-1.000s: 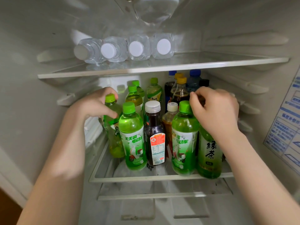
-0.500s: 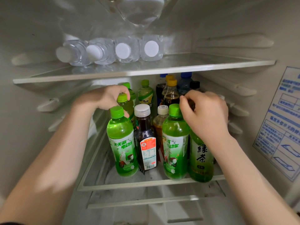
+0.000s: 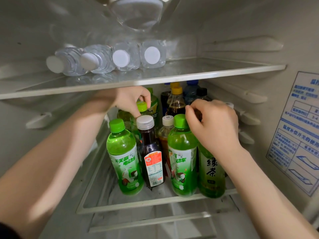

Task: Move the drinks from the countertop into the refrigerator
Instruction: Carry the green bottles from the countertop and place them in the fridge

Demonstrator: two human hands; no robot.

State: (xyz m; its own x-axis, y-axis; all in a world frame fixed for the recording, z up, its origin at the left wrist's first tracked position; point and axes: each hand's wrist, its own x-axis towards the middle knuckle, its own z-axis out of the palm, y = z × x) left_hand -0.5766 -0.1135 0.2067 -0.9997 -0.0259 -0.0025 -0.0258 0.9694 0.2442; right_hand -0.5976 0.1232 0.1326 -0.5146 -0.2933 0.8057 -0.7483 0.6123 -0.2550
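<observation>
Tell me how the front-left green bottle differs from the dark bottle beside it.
The green bottle has a bright green cap; the dark bottle has a whitish one. The green bottle holds pale green liquid, the dark bottle near-black liquid. The green bottle wears a wide green wrap, the dark bottle a small red-and-white label. Both stand upright, capped, side by side on the lower shelf.

We see a blue-printed instruction sticker (image 3: 300,131) over on the right, white shelf pegs (image 3: 249,119) jutting out just beside it, and a round clear dome (image 3: 138,12) up top.
</observation>
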